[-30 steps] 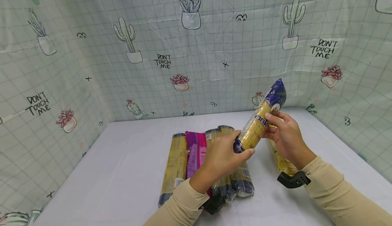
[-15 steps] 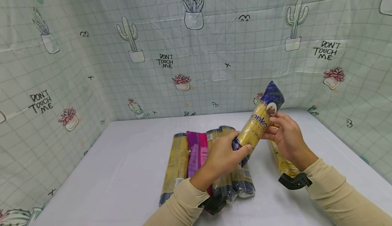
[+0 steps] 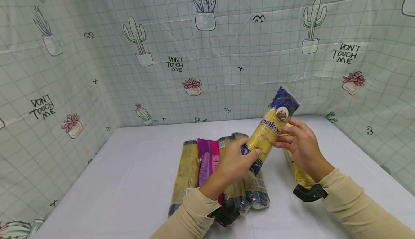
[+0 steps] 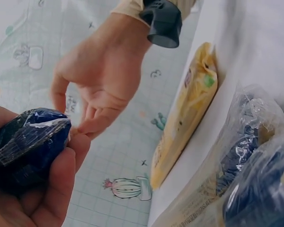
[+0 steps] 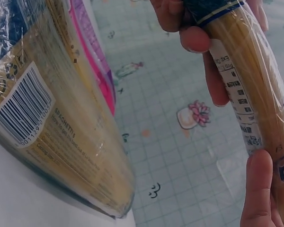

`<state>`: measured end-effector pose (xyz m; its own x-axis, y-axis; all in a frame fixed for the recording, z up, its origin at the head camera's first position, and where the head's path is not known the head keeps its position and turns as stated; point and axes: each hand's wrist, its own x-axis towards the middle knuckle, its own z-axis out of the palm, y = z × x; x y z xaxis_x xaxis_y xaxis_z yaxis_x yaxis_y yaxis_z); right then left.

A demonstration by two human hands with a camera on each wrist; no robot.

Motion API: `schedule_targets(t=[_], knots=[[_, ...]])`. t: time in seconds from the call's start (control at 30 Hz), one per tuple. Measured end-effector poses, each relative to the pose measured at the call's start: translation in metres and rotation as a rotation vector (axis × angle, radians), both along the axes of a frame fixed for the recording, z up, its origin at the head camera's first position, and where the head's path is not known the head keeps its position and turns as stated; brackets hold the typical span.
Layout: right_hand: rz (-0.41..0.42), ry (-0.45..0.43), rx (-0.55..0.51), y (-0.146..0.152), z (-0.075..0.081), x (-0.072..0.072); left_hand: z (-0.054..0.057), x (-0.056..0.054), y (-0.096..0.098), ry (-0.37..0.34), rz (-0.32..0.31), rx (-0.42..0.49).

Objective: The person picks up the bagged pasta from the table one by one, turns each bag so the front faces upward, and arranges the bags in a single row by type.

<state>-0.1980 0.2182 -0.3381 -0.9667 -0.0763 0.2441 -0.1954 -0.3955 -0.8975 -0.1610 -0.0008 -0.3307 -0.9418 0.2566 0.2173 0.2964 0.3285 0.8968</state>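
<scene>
A yellow and blue pack of spaghetti (image 3: 265, 134) is held tilted above the table, its printed front with a round picture facing up. My left hand (image 3: 231, 163) grips its lower blue end, thumb across the front. At the upper right side, my right hand (image 3: 303, 145) holds the pack's edge with thumb and bent fingers. In the right wrist view, the thumb (image 5: 258, 189) presses the wrapper beside a white printed label. The left wrist view shows the blue end (image 4: 33, 142) inside the left fingers; the right fingertips are partly hidden there.
Below the left arm lie a spaghetti pack (image 3: 185, 174), a magenta and purple pack (image 3: 207, 156) and two more spaghetti packs (image 3: 236, 194) (image 3: 257, 192), side by side. A yellow pack (image 3: 299, 172) lies under the right wrist. A patterned curtain (image 3: 240, 52) surrounds the white table (image 3: 139, 181).
The held spaghetti pack has turned so its front and round picture face the head camera more fully. Its upper end has shifted left; both hands have moved slightly left.
</scene>
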Motion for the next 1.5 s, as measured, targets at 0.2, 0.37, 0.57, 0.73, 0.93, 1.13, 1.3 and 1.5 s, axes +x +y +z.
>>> schedule_targets(t=[0.2, 0.37, 0.57, 0.73, 0.93, 1.13, 1.3, 1.5], knots=[[0.038, -0.065, -0.028, -0.001, -0.001, -0.002, 0.001, -0.002, 0.001, -0.103, 0.024, 0.079], [0.076, -0.078, 0.045, -0.002, -0.002, -0.003, 0.001, -0.001, 0.001, -0.157, 0.03, 0.133], [0.077, -0.059, 0.148, -0.006, 0.001, -0.002, -0.002, 0.0, 0.003, -0.152, 0.007, 0.182], [0.016, -0.068, 0.152, -0.009, 0.005, 0.001, -0.004, 0.004, 0.009, -0.175, -0.039, 0.219], [-0.043, -0.065, 0.121, -0.005, 0.01, 0.0, -0.005, 0.009, 0.014, -0.182, -0.149, 0.268], [-0.056, -0.1, 0.144, 0.003, 0.007, -0.003, -0.007, 0.009, 0.013, -0.21, -0.256, 0.212], [-0.025, -0.139, 0.165, 0.011, 0.007, -0.004, -0.008, 0.008, 0.014, -0.226, -0.299, 0.188], [0.037, -0.13, 0.163, 0.025, 0.012, -0.006, -0.008, 0.008, 0.018, -0.206, -0.33, 0.211]])
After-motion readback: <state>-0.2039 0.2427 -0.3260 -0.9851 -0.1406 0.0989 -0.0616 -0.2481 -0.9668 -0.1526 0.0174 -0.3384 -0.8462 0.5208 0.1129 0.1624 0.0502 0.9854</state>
